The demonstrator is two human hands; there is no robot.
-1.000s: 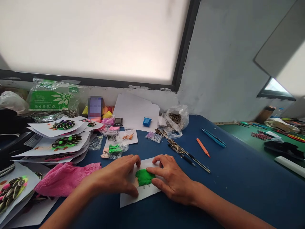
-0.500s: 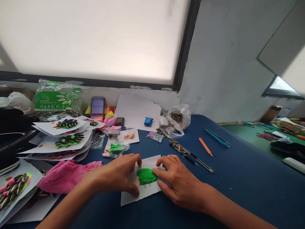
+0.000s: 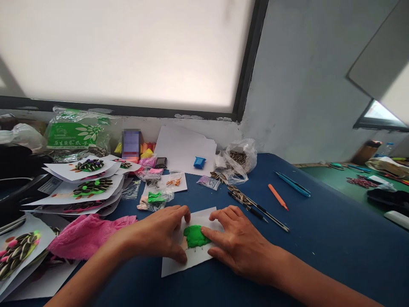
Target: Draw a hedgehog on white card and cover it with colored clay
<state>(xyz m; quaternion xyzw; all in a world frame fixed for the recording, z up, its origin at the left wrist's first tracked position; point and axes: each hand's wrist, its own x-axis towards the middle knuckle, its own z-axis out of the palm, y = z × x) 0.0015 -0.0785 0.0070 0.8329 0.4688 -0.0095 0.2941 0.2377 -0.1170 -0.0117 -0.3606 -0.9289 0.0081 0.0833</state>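
Observation:
A white sheet of paper [image 3: 175,267] lies on the blue tabletop with a flattened patch of bright green modelling clay [image 3: 193,237] on it. Beside the clay's left edge is a small pale pink patch, and short drawn lines show just below it. My left hand [image 3: 161,233] rests on the paper's left side, thumb and fingers apart. From the right, my right hand [image 3: 241,241] reaches over the sheet, its index fingertip touching the clay's upper right part. Its other fingers are spread, and it holds nothing.
Sheets with sunflower-seed pictures [image 3: 92,187] pile up at left near a pink cloth [image 3: 91,236]. Behind are clay packets [image 3: 156,198], a blue clay block [image 3: 200,162] and a bag of seeds [image 3: 239,160]. Pens [image 3: 255,209], an orange marker [image 3: 277,197] and blue tweezers [image 3: 293,184] lie right.
My right index fingertip has shifted slightly left across the green clay, and the right thumb has moved a little too. My left hand stays in place on the paper.

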